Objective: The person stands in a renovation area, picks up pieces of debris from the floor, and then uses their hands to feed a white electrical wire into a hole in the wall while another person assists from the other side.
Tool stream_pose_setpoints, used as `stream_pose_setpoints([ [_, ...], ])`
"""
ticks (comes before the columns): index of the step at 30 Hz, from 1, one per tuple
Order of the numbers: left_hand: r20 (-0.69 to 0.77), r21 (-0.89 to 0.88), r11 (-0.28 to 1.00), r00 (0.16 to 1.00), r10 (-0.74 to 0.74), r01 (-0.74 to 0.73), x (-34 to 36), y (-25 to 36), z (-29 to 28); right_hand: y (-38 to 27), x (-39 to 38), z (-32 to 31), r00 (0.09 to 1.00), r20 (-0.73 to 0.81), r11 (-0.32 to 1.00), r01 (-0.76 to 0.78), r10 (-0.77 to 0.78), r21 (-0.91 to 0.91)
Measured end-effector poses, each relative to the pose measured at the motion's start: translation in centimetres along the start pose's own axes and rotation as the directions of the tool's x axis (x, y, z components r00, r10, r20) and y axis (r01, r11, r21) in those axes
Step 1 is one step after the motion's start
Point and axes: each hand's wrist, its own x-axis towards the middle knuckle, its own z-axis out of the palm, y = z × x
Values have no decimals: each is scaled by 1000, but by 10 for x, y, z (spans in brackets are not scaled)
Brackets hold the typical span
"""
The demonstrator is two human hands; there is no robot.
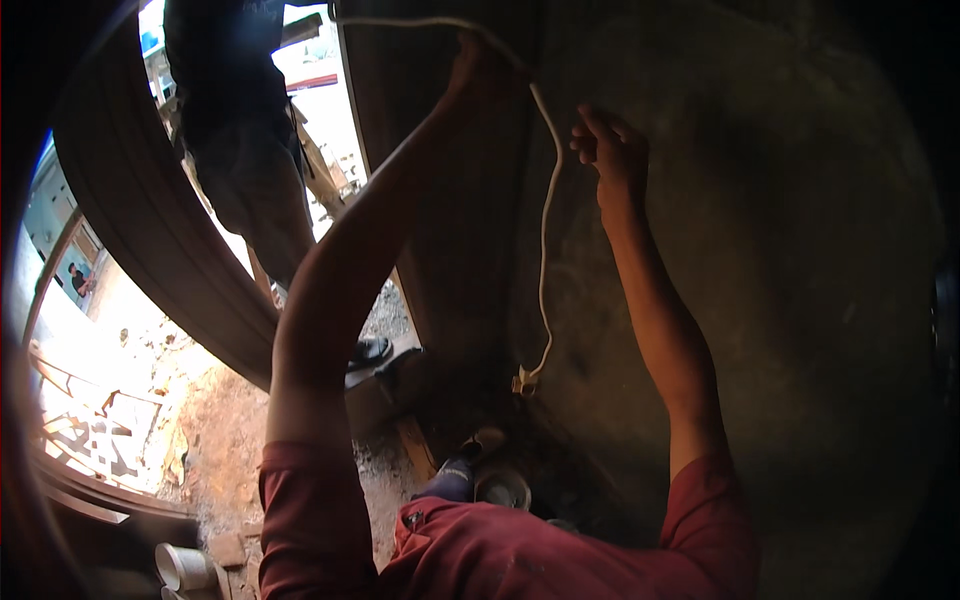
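A white cable (546, 250) arches from the doorway's top and hangs down along the dark wall. At its lower end is a small pale fitting (525, 381), which looks like a plug or socket. High beside the door frame, my left hand (476, 75) is raised where the cable bends over, its thumb against the cable. Deep shadow covers most of its fingers, but they appear closed on it. My right hand (615, 155) is lifted in front of the wall, just right of the hanging cable and apart from it. Its fingers are loosely curled and separated, with nothing visible in them.
Another person (235, 120) in dark clothes stands in the doorway on the left, beside a brown door frame (165, 200). A bucket (503, 490) sits near my foot by the wall. A white container (183, 567) lies at lower left. Someone sits far outside (80, 281).
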Motion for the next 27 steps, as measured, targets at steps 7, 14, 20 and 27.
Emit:
stream_pose_setpoints([
  [7, -90, -226, 974, 996, 8, -28, -12, 14, -6, 23, 75, 3, 962, 139, 959, -253, 236, 124],
  [14, -111, -652, 736, 983, 143, -181, -33, 42, -18, 18, 107, 37, 921, 383, 918, -210, 70, 337],
  [20, 182, -975, -122, 982, 45, 186, -30, 39, -19, 23, 105, 41, 945, 328, 825, -179, -8, 536],
  [27, -72, -822, 551, 986, 148, -142, -25, 6, 7, 18, 70, 41, 979, 44, 835, -191, 197, 516],
])
